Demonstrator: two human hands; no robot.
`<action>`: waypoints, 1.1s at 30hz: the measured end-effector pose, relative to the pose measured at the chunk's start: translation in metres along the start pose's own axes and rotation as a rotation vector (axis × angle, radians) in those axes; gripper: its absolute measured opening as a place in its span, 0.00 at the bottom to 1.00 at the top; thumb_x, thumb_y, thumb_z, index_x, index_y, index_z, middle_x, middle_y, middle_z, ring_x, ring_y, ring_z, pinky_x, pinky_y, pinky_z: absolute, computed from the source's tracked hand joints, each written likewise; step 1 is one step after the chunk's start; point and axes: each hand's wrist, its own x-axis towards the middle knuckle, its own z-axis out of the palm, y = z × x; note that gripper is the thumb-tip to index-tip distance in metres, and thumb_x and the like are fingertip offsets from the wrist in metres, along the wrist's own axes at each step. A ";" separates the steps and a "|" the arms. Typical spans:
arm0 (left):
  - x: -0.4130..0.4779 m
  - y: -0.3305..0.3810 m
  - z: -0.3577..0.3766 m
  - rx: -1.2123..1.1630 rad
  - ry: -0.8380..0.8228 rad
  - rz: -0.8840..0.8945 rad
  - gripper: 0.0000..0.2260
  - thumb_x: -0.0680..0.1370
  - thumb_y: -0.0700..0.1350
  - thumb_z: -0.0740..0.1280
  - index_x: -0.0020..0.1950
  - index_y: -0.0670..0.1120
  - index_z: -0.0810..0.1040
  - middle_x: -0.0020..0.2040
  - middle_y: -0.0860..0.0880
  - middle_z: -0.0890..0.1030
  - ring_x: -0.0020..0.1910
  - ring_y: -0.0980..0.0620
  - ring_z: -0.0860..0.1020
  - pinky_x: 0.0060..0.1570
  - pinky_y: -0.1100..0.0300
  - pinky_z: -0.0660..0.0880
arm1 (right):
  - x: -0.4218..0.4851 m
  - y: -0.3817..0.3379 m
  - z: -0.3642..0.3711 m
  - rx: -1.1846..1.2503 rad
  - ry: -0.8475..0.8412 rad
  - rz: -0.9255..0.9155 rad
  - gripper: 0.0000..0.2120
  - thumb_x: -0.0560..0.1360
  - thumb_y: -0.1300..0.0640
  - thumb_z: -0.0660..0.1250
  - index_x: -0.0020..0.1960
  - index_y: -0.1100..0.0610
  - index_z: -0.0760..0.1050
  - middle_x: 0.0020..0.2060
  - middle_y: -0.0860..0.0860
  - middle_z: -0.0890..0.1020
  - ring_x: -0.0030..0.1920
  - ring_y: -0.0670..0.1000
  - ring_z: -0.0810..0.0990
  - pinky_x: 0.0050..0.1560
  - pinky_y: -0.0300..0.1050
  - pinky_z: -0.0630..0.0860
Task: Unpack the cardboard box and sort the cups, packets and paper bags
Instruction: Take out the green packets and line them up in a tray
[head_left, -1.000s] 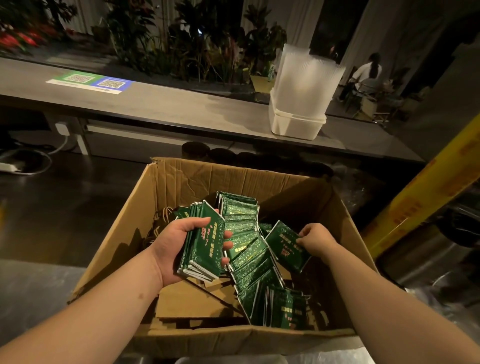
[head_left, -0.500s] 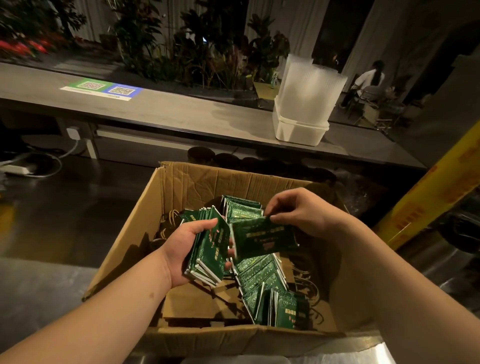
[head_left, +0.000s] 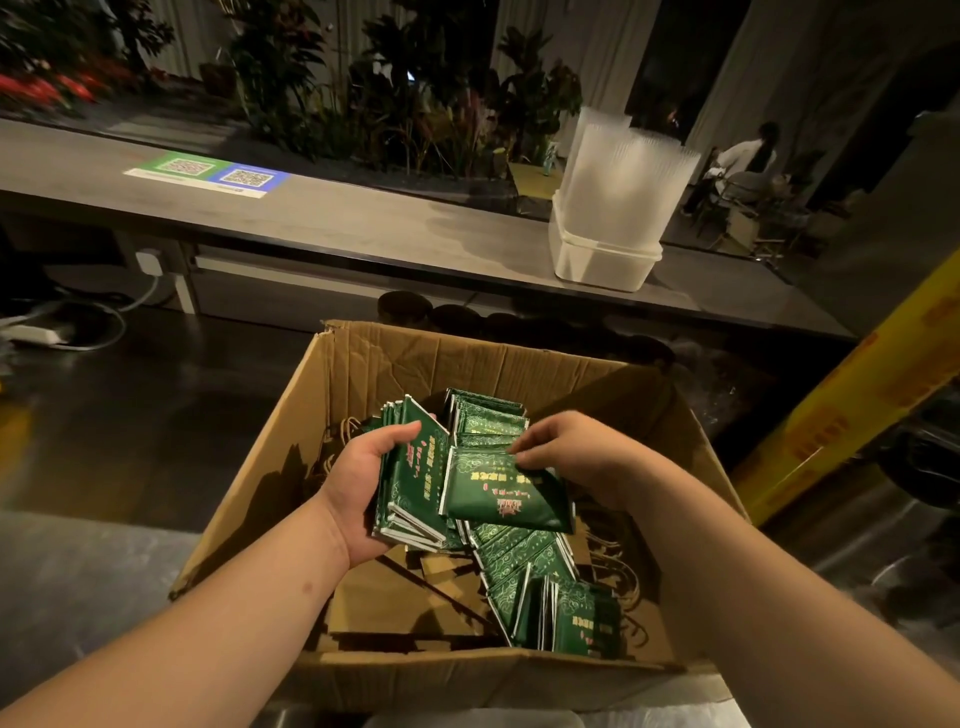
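1. The left hand (head_left: 363, 483) grips a stack of green packets (head_left: 410, 483) inside the cardboard box (head_left: 395, 358), with the thumb on the front face.
2. The right hand (head_left: 576, 457) pinches one green packet (head_left: 504, 493) by its upper edge, just beside the stack.
3. More loose packets (head_left: 524, 556) lie on the brown paper bags (head_left: 384, 603) at the bottom of the box.
4. The packets look light, thin and glossy — probably slippery. A stack may fan out, so it seems best to squeeze it across the flat faces.

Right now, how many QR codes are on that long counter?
2, side by side on the counter: one on the sticker's green half, one on its blue half, farther right.
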 end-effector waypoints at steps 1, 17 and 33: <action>0.000 0.000 0.000 -0.014 0.014 0.009 0.14 0.74 0.50 0.67 0.51 0.43 0.86 0.54 0.38 0.82 0.52 0.38 0.81 0.63 0.39 0.73 | 0.001 0.005 0.002 -0.014 0.000 0.019 0.07 0.80 0.59 0.69 0.57 0.57 0.82 0.51 0.55 0.84 0.51 0.55 0.84 0.46 0.50 0.82; -0.001 0.000 0.000 -0.158 0.077 0.065 0.18 0.79 0.50 0.63 0.45 0.40 0.88 0.53 0.37 0.81 0.46 0.41 0.80 0.58 0.42 0.74 | 0.017 0.051 0.028 0.303 -0.099 -0.050 0.11 0.77 0.65 0.72 0.57 0.66 0.74 0.55 0.65 0.82 0.57 0.61 0.83 0.57 0.57 0.82; -0.006 0.002 0.003 -0.006 0.069 0.035 0.23 0.76 0.52 0.68 0.66 0.41 0.80 0.64 0.33 0.80 0.66 0.30 0.76 0.70 0.35 0.68 | 0.001 -0.017 0.085 0.897 0.087 0.073 0.07 0.81 0.66 0.65 0.58 0.62 0.77 0.50 0.59 0.85 0.48 0.56 0.86 0.42 0.48 0.83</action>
